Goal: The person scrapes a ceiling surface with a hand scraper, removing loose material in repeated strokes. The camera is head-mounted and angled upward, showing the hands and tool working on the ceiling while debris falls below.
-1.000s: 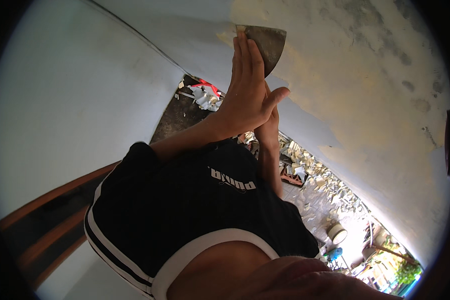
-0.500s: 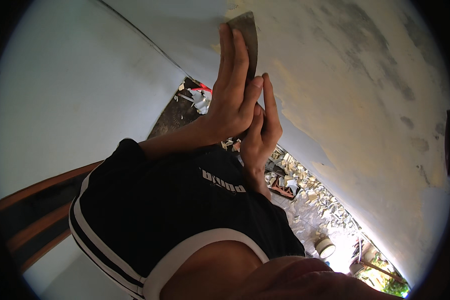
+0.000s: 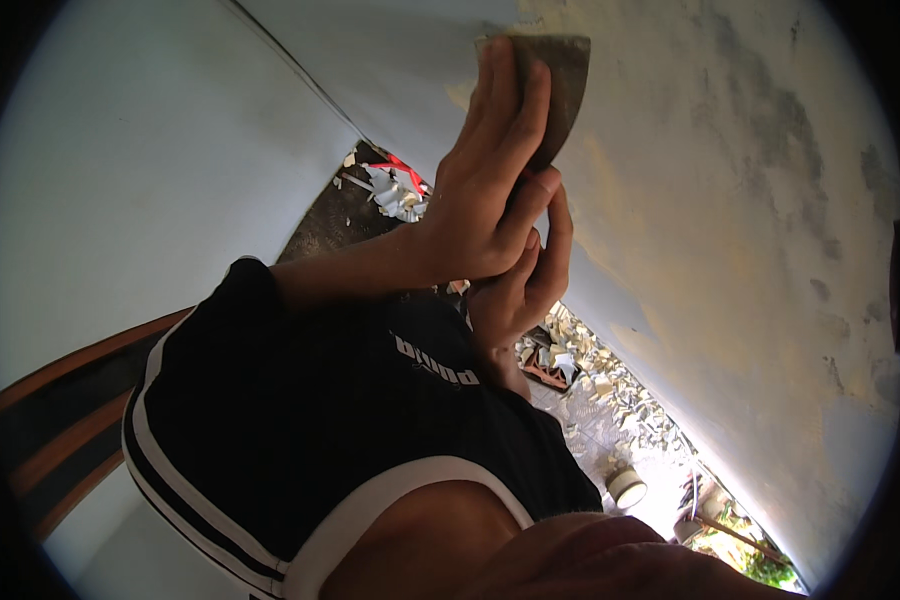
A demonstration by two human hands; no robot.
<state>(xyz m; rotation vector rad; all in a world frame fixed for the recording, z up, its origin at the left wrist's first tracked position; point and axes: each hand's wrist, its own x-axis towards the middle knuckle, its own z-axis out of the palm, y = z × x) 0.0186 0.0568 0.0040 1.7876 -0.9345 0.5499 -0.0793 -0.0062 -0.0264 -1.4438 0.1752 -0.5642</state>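
The scraper is seen in the upper part of the view, w/ its dark, wide blade close to the patchy wall. The blade is partly covered by the L hand: its fingers are stretched and laid along the face of the metal, so this grip is open, not curled round. The L thumb tip is placed just beside the raised index finger of the R hand, which is held lower. The handle is hidden behind the hands, so it can't be told for sure if the R grip is closed on it.

Below, the floor is littered w/ pale flakes along the wall foot, near a reddish container and a pale bucket. White scraps w/ a red strip are seen in the corner. A black shirt is worn.
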